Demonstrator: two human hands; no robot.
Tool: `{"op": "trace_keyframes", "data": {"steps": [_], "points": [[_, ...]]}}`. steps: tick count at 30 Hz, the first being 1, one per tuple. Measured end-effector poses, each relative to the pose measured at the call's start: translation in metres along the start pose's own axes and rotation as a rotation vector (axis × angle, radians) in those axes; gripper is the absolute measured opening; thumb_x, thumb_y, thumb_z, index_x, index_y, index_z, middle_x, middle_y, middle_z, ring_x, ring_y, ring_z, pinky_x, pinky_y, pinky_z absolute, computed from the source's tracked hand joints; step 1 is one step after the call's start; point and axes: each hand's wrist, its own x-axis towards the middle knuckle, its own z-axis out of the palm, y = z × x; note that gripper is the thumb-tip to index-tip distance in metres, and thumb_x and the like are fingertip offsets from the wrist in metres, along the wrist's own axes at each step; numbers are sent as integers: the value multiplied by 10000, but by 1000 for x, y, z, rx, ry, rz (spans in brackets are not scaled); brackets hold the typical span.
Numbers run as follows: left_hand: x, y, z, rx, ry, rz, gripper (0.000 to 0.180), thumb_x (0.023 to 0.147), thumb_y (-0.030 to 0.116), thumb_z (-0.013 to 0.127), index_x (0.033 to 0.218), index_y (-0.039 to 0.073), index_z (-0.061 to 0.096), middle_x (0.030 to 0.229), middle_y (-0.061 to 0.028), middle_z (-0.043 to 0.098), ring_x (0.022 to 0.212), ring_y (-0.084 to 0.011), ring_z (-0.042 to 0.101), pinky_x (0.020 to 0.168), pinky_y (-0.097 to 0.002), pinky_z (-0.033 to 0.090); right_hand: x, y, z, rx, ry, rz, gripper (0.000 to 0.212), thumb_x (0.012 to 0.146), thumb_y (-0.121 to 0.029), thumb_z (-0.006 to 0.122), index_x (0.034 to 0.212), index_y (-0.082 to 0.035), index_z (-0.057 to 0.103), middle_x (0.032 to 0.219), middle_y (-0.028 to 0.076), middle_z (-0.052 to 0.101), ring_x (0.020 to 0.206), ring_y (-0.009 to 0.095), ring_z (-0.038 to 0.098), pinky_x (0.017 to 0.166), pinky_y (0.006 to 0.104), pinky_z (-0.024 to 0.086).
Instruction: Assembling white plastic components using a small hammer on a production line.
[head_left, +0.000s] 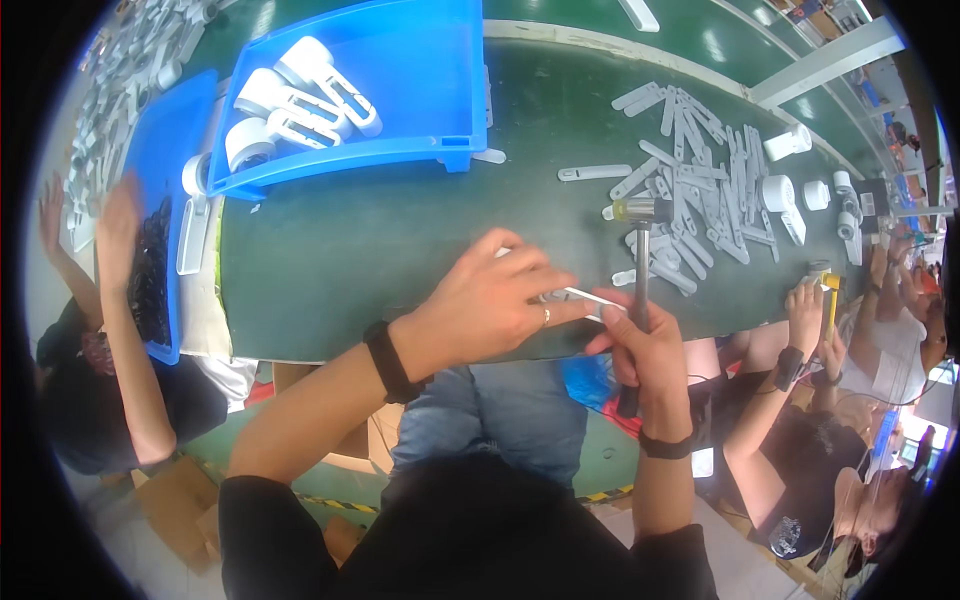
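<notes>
My left hand (495, 305) is closed around a slim white plastic part (592, 296) above the near edge of the green table. Its left end is hidden behind my fingers. The thumb and fingertips of my right hand (655, 350) meet the part's other end. That same hand also grips a hammer (642, 265) by its dark handle, head upward, with a yellowish face pointing left. Just beyond the hammer lies a loose pile of flat, pale grey plastic strips (690, 180).
Ahead to the left stands a blue bin (350, 162) holding white round-headed handle parts (300, 95). Another blue bin (190, 110) with black pieces is farther left, beside a co-worker's arms. At right, white cylindrical parts (788, 142) stand near another co-worker's hand (803, 310) and a yellow-headed hammer (831, 290).
</notes>
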Motion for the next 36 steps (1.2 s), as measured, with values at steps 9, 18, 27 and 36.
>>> {"op": "trace_keyframes", "data": {"steps": [9,18,27,36], "points": [[-1,6,1,78,-17,41,401,831,113,734,1184,281,819,1123,42,740,961,-166,666,965,-375,494,0,13,4,26,25,-105,322,1051,-218,726,1306,-22,728,710,69,728,430,29,433,402,229,270],[-4,8,-1,89,39,46,375,831,115,789,1180,249,825,1079,34,747,935,-189,669,959,-375,493,-50,48,-11,109,55,-418,525,1145,-218,532,1627,-55,402,728,-49,541,550,42,481,461,236,355],[-7,3,0,130,-14,69,365,916,176,733,1255,286,812,1117,54,750,996,-156,643,977,-360,455,-134,40,3,-338,165,-405,572,1167,-203,423,1715,-107,294,688,-45,472,612,45,459,542,236,410],[-6,7,0,111,-28,48,348,931,182,726,1253,287,806,1092,55,740,996,-153,644,985,-362,449,-121,64,3,-300,146,-384,559,1163,-187,457,1702,-103,333,691,-54,438,617,62,433,574,257,395]]}}
